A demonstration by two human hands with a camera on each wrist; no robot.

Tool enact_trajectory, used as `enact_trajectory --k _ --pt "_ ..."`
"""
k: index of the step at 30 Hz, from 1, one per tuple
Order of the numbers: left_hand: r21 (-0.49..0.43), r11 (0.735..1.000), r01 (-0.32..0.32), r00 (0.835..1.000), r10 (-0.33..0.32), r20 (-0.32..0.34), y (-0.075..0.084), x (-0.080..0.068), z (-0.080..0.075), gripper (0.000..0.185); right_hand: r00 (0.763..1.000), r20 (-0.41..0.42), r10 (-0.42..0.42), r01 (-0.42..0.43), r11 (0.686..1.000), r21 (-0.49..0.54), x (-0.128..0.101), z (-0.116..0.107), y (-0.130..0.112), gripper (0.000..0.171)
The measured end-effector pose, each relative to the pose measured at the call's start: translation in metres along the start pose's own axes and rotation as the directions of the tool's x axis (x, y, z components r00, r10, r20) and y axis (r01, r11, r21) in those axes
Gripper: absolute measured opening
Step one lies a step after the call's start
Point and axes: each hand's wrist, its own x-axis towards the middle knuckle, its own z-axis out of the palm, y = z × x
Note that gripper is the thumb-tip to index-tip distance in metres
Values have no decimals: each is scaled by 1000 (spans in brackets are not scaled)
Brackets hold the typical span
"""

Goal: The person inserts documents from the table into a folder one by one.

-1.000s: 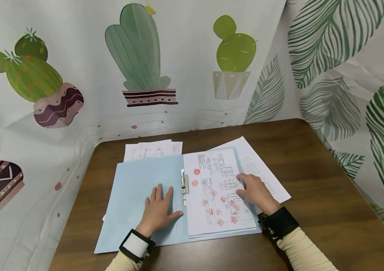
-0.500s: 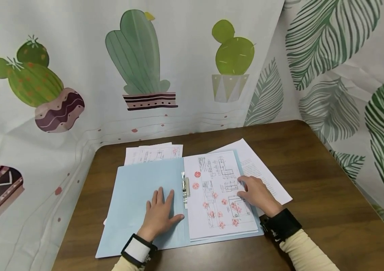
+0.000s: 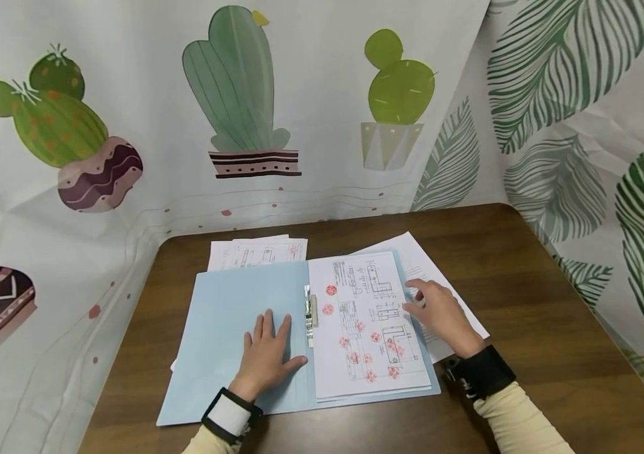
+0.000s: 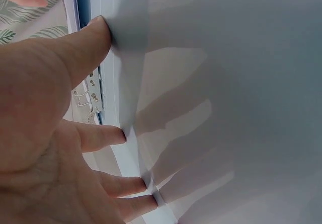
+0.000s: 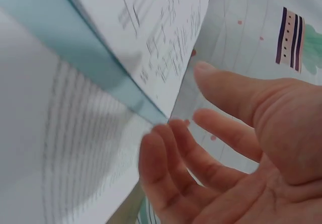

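Observation:
A light blue folder [image 3: 214,321] lies spread wide on the brown table, with a metal clip [image 3: 308,321] along its spine. Drawing sheets with red stamps [image 3: 327,372] lie on the right half. My left hand [image 3: 265,359] rests on the bare left cover, fingers spread; the left wrist view shows its fingertips touching the blue cover [image 4: 251,93]. Beside the right edge of the sheets is my right hand [image 3: 443,315], fingers loosely bent. In the right wrist view nothing lies between the thumb and fingers of that hand [image 5: 236,153], which is close to the folder's edge [image 5: 121,83].
Loose drawing sheets [image 3: 259,251] stick out behind the folder at upper left. A sheet of printed text [image 3: 441,284] lies partly under the folder on the right. Behind the table [image 3: 526,315] hangs a cloth [image 3: 322,94] with cactus and leaf prints.
My right hand has drawn off the right edge of the sheets, slightly right and away from me. The left hand stays in place on the cover.

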Motion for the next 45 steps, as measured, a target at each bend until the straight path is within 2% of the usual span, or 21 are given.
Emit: enact_trajectory --k 4,10,16,23,34,45 --pt "-4 1000 -5 1000 5 -2 -1 0 0 92 996 -86 -22 19 999 -35 7 -7 5 51" --pt "1 1000 -7 1000 7 -5 -3 0 0 91 993 -121 -15 9 999 -45 18 -10 14 59" --pt "-8 1000 -24 999 24 -25 -4 0 0 90 995 -90 39 -44 997 -56 25 -10 23 73" --pt "-25 1000 -17 1000 17 -17 -6 0 1 92 994 -47 102 -105 993 -60 33 -7 33 80" --pt "-20 1000 -19 1000 19 -8 -6 1 1 92 986 -22 164 -165 983 -75 36 -4 41 79" --pt "-20 1000 -21 1000 21 -18 -6 0 1 91 983 -10 185 -185 977 -109 36 -6 39 75"
